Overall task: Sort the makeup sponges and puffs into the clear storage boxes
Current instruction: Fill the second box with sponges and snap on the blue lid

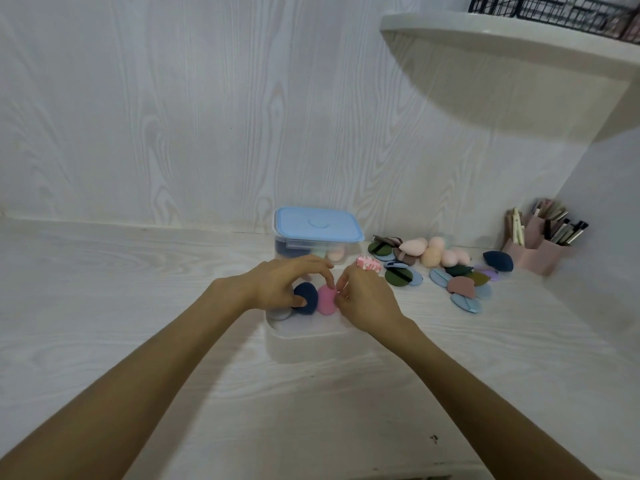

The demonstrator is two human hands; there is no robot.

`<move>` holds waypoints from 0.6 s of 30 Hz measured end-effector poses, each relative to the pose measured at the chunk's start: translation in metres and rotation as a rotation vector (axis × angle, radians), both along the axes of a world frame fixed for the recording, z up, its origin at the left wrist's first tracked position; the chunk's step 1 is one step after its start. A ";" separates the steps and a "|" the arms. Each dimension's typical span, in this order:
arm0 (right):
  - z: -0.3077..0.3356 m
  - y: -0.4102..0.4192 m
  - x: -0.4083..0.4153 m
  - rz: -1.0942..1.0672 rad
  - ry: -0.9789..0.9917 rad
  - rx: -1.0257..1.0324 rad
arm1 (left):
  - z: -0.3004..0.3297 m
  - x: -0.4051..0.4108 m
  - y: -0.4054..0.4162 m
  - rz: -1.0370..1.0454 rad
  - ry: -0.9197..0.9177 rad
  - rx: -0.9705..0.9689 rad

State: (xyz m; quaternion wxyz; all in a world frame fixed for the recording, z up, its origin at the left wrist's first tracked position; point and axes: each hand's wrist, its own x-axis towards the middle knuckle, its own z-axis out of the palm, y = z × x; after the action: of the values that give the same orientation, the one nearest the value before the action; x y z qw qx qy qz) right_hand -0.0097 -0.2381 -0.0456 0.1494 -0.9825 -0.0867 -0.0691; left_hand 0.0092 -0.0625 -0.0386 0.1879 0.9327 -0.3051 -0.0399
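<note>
Currently the navy sponge (306, 298) is pinched by the left hand (284, 278) and the pink sponge (326, 299) apparently by the right hand (367, 299), inside the open clear box (304, 336); both should be seated snugly, side by side.

Pink holders (538, 249) of brushes stand below a white shelf (502, 32).

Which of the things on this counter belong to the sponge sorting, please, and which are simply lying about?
Part of the job:
- open clear box
- navy sponge, gripped by the left hand
- pink sponge, touched by the right hand
- lidded box, already holding sponges
- loose sponges and puffs

Just lying about:
- pink brush holders
- black wire basket on the shelf
</note>
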 end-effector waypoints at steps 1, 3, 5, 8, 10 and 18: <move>0.000 0.000 0.000 -0.002 -0.004 -0.009 | 0.000 0.000 0.000 0.001 0.005 0.006; 0.001 0.001 0.001 -0.003 -0.015 -0.029 | 0.002 -0.001 -0.001 0.003 0.009 0.057; 0.002 0.001 -0.001 0.015 -0.014 -0.050 | 0.002 0.000 -0.002 0.008 0.008 0.117; 0.011 -0.010 -0.006 0.036 -0.046 -0.043 | 0.002 0.000 -0.003 0.018 0.013 0.120; 0.030 -0.030 -0.006 -0.017 -0.112 0.065 | 0.002 -0.001 -0.002 0.033 0.021 0.103; 0.038 -0.154 0.093 -0.194 -0.071 -0.200 | -0.002 -0.002 -0.002 0.089 0.023 0.020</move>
State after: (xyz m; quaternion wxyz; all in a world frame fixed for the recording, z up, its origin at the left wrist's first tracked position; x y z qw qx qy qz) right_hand 0.0837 -0.3925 -0.0071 0.0404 -0.9933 -0.0032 -0.1087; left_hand 0.0076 -0.0650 -0.0403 0.1836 0.9467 -0.2607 -0.0453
